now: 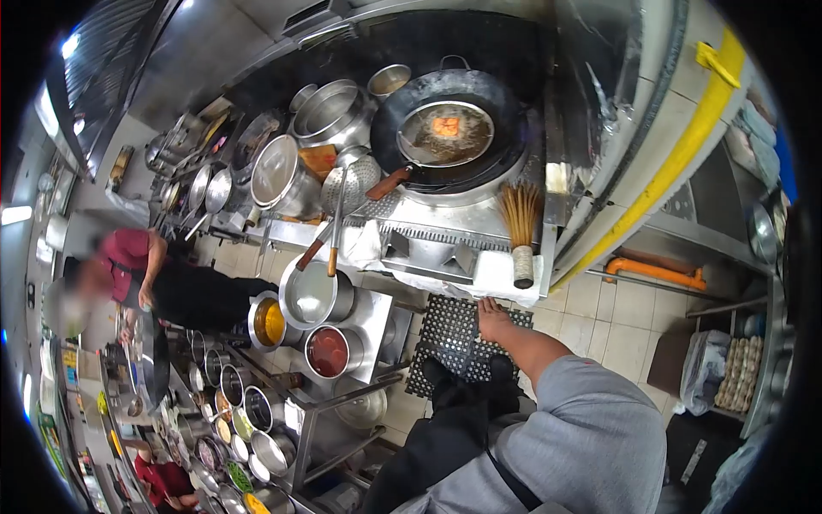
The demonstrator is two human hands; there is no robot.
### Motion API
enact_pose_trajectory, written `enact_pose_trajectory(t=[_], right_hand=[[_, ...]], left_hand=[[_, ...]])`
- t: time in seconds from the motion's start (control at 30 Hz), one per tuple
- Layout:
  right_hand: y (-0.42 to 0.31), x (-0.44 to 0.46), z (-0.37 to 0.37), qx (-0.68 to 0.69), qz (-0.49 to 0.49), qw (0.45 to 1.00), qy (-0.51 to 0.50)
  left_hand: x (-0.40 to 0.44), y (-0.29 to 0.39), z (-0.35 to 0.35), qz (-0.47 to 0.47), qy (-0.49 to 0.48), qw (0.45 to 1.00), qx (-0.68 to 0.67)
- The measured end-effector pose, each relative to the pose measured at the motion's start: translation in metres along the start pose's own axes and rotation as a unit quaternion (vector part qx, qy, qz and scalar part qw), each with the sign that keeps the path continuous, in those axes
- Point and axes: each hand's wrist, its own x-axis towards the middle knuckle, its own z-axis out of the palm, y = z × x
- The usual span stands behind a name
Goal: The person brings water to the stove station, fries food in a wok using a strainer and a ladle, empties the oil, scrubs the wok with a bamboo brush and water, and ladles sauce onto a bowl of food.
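Near the centre of the frame, just below the front edge of the stove, we see our right hand above a black perforated mat; we cannot tell whether its fingers are spread or curled. Our left hand is out of frame, its state unknown. Nearest, slightly up and right, are a white cloth and a bamboo wok brush. At upper centre, an orange piece of food sits in oil in the wok.
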Motion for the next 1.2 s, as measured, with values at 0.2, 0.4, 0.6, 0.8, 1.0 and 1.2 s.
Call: enact_pose_trajectory(t=[0.2, 0.4, 0.6, 0.8, 1.0, 1.2], right_hand=[[0.002, 0.02, -0.002, 0.012, 0.028, 0.999, 0.04], [0.001, 0.026, -0.01, 0.04, 0.095, 0.995, 0.002], [-0.007, 0.01, -0.014, 0.026, 0.103, 0.994, 0.014], [-0.004, 0.007, -0.012, 0.043, 0.088, 0.995, 0.014], [0.002, 0.013, 0.004, 0.051, 0.095, 0.994, 0.016], [0.006, 0.009, 0.011, 0.027, 0.084, 0.996, 0.001]], left_hand=[[-0.015, -0.006, 0.018, -0.028, 0.013, 0.998, -0.058], [-0.011, -0.008, 0.024, -0.034, 0.0, 0.997, -0.064], [-0.001, -0.005, 0.023, -0.032, -0.013, 0.998, -0.058], [0.003, -0.002, 0.017, -0.032, -0.017, 0.998, -0.05], [0.005, 0.002, 0.01, -0.036, -0.019, 0.998, -0.041], [0.006, 0.006, 0.001, -0.037, -0.024, 0.999, -0.022]])
